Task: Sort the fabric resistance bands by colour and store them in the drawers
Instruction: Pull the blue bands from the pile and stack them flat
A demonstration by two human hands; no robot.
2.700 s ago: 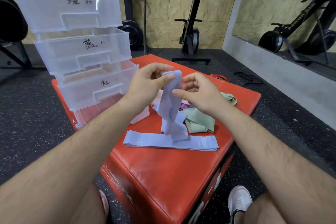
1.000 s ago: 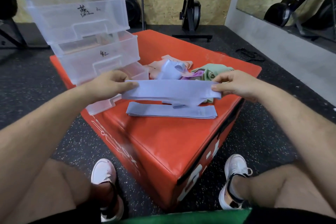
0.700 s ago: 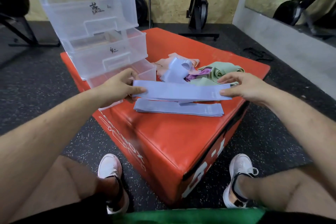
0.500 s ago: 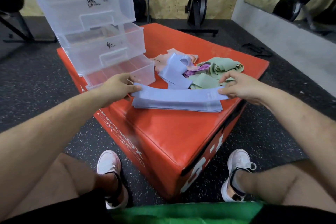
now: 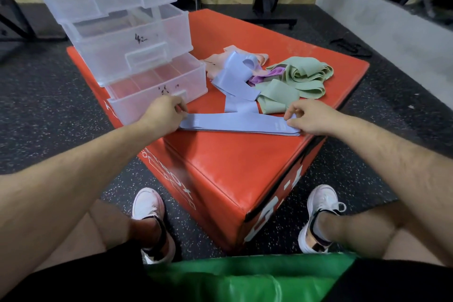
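Lilac bands (image 5: 239,125) lie stacked flat at mid-frame on a red box (image 5: 232,162), left hand (image 5: 163,115) and right hand (image 5: 306,117) pinching opposite ends, apparently squaring them for the open bottom drawer (image 5: 137,103) at left.

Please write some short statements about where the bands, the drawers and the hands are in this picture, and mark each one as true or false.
1. The left hand and the right hand each pinch one end of the flat blue bands. True.
2. The green bands are inside the bottom drawer. False: they lie in a heap on the red box, to the right of the drawers.
3. The bottom drawer is pulled out. True.
4. The flat blue bands hang in the air. False: they lie flat on the red box.
5. A purple band shows between the loose blue band and the green bands. True.
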